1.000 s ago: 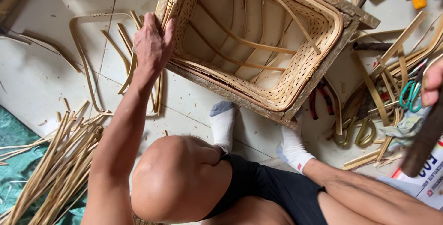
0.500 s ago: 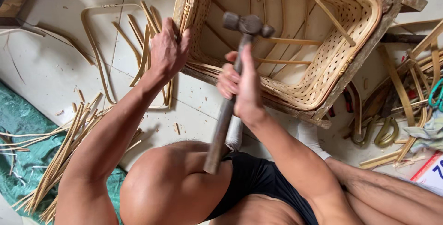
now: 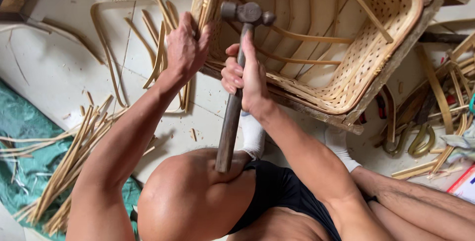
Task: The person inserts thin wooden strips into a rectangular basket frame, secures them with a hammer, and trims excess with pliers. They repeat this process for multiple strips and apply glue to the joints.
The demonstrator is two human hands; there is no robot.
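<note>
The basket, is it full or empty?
Empty. The woven basket is tipped on its side, showing only bare slats inside. The left hand grips its rim; the right hand holds a hammer.

Bare arms and bare knee (image 3: 193,201), black shorts (image 3: 277,191), and what look like white socks (image 3: 253,134).

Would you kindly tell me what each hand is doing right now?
Left hand: closed over the rim of the woven basket.
Right hand: grip closed around the hammer handle, head up by the basket rim.
</note>
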